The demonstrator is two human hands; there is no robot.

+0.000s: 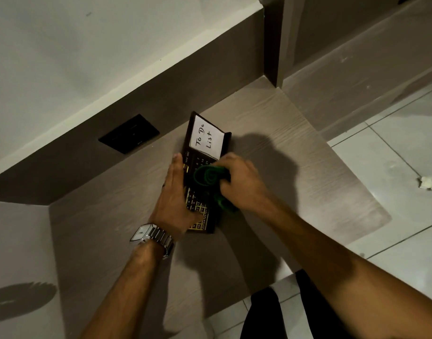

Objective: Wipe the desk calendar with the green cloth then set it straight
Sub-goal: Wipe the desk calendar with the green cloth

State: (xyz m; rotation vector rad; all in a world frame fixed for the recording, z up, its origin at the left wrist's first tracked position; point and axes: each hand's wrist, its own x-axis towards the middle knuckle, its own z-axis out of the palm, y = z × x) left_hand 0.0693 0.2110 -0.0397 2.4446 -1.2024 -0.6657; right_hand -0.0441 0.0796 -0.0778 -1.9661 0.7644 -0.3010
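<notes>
While the left hand (174, 196) lies flat, fingers together, along the near side of the desk calendar (202, 172) to steady it, the right hand (239, 183) is bunched around the green cloth (208, 177) and presses it onto the dark date grid. The calendar sits on the wooden desk (295, 148), close to the back edge, skewed to that edge, its white "To Do List" card (206, 137) at the far end. I'd say the wiping step is under way. Next it calls for sweeping the cloth over the uncovered card end, then turning the calendar square to the back edge.
</notes>
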